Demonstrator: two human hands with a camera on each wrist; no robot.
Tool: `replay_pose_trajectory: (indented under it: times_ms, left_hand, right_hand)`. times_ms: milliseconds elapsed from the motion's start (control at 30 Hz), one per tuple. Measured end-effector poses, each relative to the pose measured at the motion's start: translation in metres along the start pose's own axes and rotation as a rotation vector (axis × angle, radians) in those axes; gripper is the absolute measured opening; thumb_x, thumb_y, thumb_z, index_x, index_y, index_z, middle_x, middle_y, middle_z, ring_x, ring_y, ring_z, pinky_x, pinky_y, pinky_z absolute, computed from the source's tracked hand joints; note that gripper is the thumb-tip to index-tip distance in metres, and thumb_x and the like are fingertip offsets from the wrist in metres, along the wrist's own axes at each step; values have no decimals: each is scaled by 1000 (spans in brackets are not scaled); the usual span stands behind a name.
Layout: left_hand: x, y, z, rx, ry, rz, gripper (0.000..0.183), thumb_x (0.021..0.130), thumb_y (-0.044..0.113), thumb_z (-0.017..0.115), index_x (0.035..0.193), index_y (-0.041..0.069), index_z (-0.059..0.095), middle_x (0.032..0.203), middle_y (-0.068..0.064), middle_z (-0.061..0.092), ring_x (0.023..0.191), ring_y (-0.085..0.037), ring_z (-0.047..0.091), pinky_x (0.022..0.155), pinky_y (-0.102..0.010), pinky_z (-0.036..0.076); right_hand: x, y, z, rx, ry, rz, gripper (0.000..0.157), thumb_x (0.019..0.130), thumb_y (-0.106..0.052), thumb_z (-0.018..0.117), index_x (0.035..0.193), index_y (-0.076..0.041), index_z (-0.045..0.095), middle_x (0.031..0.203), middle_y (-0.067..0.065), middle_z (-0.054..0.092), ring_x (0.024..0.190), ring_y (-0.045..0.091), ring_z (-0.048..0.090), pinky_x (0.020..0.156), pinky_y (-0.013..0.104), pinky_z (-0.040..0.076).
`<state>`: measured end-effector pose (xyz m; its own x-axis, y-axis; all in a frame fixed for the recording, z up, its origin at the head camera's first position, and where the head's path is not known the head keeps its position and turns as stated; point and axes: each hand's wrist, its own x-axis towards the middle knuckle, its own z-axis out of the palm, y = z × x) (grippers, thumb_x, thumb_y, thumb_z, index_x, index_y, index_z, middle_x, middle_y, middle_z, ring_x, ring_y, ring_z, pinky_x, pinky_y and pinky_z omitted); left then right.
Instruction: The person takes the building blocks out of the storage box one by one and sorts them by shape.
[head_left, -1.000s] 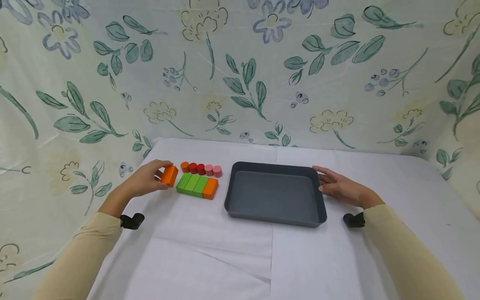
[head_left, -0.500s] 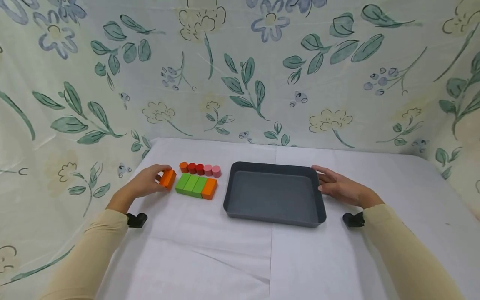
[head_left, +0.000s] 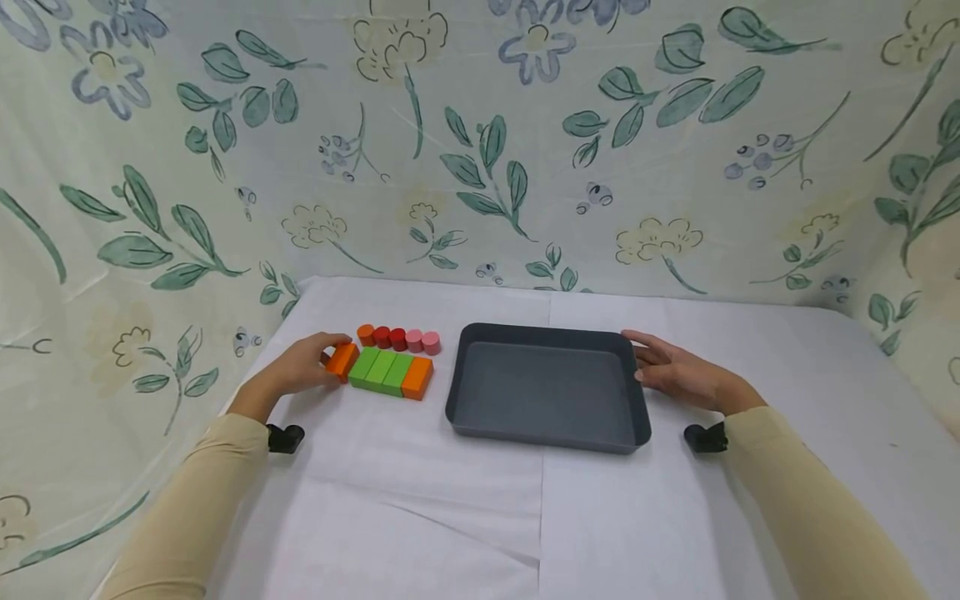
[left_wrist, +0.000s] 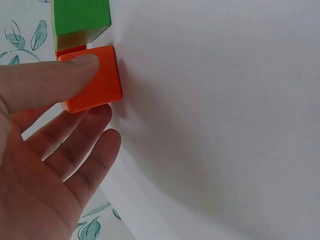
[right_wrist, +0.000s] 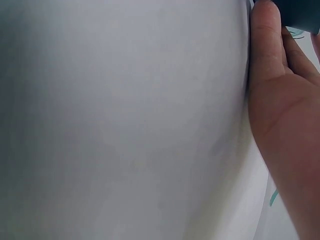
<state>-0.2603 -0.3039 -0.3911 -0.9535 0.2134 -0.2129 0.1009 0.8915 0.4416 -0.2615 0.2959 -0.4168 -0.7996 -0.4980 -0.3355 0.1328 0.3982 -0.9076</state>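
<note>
At the left end of a row of blocks, my left hand pinches an orange block between thumb and fingers. In the left wrist view the thumb lies across that orange block, close beside a green block. Several green blocks continue the row to a second orange block at its right end. My right hand touches the right side of a dark grey rectangular tray, its fingers fairly straight. Only a corner of the tray shows in the right wrist view.
Behind the blocks stands a line of short cylinders: an orange cylinder, two red cylinders and two pink cylinders. A white cloth covers the table. Floral fabric hangs at the back and left.
My left hand has moved right and slightly down with the orange block, bringing it up beside the green blocks. The right hand and tray stay in place.
</note>
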Motion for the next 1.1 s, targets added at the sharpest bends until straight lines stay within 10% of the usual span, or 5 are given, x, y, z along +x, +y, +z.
replay_pose_trajectory:
  times_ms: [1100]
  left_hand:
    - [-1, 10, 5, -7, -2, 34, 72, 87, 9, 69, 152, 9, 38, 154, -23, 39, 124, -42, 50, 105, -56, 47]
  right_hand:
    - [-1, -2, 1, 9, 22, -7, 90, 95, -19, 60, 160, -22, -2, 167, 20, -2, 154, 45, 5, 122, 61, 9]
